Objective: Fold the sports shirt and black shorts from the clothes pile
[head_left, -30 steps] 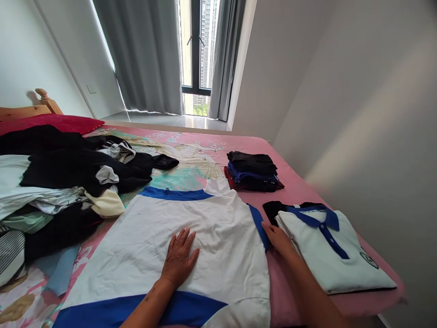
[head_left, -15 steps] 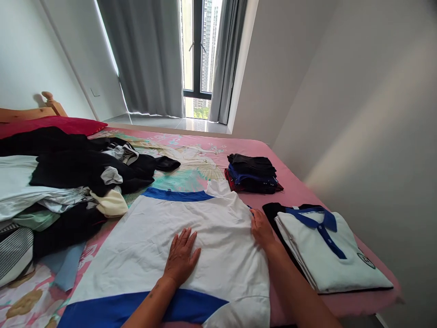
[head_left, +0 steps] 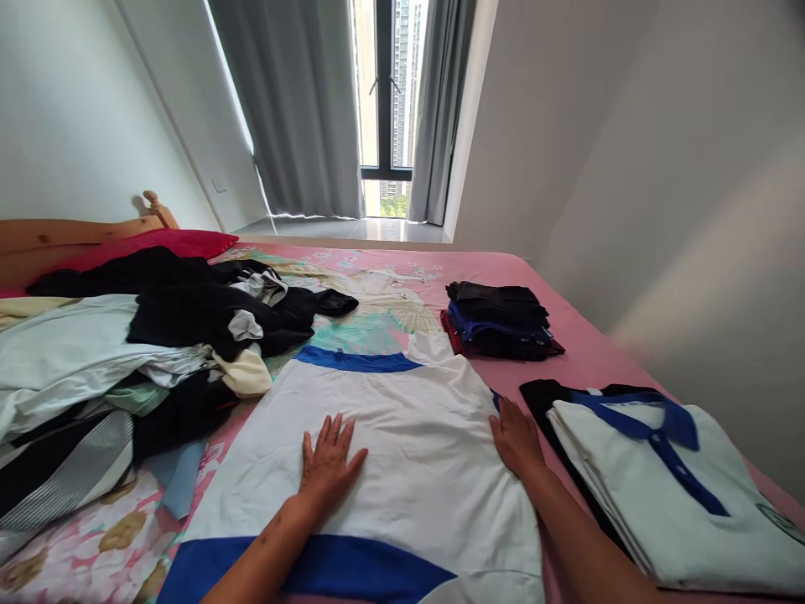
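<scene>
A white shirt [head_left: 402, 419] with blue panels lies spread out on the bed in front of me. My left hand [head_left: 329, 461] rests flat on the middle of its cloth, fingers spread. At the shirt's right edge, beside a small bit of blue trim, is my right hand [head_left: 516, 436]. Its fingers are stretched out and lie on the edge of the cloth; nothing shows gripped in them. Just right of that hand sits a stack of folded white polo shirts [head_left: 679, 495] with a blue collar on top and black cloth underneath.
A loose heap of clothes [head_left: 182, 319], mostly black and white, covers the bed's left side. Behind the shirt's right shoulder stands a stack of folded dark clothes [head_left: 500, 315]. A red pillow [head_left: 138, 250] lies by the wooden headboard [head_left: 75, 233]. Walls and a curtained window enclose the bed.
My view has turned a little left, so everything sits further right in the picture. My left hand has slid left across the shirt. The right hand stays at the shirt's right edge.
</scene>
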Available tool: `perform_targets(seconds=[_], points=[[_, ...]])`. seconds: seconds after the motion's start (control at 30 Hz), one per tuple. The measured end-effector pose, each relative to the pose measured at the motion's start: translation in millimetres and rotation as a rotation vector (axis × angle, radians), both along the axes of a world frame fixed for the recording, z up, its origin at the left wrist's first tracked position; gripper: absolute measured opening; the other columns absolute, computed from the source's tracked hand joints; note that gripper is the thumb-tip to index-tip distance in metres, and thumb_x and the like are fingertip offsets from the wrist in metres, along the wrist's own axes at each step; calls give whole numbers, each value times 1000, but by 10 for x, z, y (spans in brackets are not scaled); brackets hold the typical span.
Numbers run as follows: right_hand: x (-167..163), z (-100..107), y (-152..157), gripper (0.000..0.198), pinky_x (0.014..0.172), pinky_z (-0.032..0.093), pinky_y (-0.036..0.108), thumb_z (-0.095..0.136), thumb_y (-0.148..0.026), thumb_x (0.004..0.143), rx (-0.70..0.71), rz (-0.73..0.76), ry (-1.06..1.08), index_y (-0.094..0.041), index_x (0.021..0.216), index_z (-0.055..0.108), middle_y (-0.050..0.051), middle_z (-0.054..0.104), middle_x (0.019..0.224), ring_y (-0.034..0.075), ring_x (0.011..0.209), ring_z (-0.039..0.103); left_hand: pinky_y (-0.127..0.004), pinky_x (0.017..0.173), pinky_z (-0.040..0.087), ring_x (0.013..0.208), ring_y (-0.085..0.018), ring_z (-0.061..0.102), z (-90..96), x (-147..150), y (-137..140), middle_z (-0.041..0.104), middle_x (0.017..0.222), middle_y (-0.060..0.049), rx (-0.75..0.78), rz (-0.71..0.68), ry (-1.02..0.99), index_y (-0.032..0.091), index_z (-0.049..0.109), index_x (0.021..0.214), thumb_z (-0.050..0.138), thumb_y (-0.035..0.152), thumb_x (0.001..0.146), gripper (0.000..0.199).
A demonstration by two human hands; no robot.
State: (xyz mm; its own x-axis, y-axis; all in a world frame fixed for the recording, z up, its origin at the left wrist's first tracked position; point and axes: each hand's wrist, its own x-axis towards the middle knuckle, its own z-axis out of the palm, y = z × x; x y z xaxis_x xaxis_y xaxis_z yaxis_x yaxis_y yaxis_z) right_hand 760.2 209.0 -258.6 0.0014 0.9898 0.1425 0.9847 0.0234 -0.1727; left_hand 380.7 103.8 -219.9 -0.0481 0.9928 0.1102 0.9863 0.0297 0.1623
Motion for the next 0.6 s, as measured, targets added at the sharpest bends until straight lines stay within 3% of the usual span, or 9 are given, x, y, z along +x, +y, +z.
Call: perform_targets(seconds=[0.2,0.3,0.4,0.6], points=[[36,-136,-9,59,108,23,46,19,-41,91,63,34,-45,-8,138,33,13,36,144,24,134,27,-57,109,7,139,-27,20,102,-1106,-170,30,149,-10,-127,268,96,21,37,139,35,50,88,59],[40,-167,-3,59,108,23,46,20,-43,91,78,28,-40,-11,139,32,12,37,143,24,133,29,-60,109,6,137,-29,24,119,-1354,-247,35,146,-10,-109,294,121,22,43,135,40,53,85,59],[16,-134,-8,59,108,23,46,19,-42,91,75,15,-57,-10,139,32,13,37,143,24,134,28,-60,109,11,134,-29,31,116,-1247,-101,45,140,-11,-5,232,97,20,54,124,42,44,86,47],[-52,-22,-9,57,109,21,43,18,-40,92,41,-15,-70,-12,139,34,10,34,146,22,135,26,-44,104,37,127,-23,44,164,-288,741,57,129,-7,190,-295,-173,23,61,112,41,26,87,33]])
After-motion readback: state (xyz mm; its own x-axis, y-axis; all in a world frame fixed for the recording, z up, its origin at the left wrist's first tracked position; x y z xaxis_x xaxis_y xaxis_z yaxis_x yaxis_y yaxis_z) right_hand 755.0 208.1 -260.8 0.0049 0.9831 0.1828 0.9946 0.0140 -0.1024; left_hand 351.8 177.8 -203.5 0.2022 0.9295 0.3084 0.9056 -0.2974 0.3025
